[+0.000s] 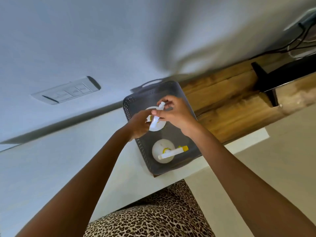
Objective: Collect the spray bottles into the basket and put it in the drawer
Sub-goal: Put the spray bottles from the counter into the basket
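A dark grey perforated basket point(142, 149) stands on a white surface, seen from above. Inside its near end stands a white spray bottle point(161, 151) with a white trigger head and yellow nozzle. A second white spray bottle point(156, 128) is in the basket's far half, partly hidden by my hands. My left hand point(139, 124) grips that bottle at its neck from the left. My right hand point(174, 112) pinches its white spray head from the right.
A white wall with a switch plate point(66, 90) fills the left. A wooden shelf point(230, 103) with a black bracket point(264, 79) runs to the right behind the basket. Cables point(297, 41) hang at the top right. Leopard-print clothing point(153, 216) shows below.
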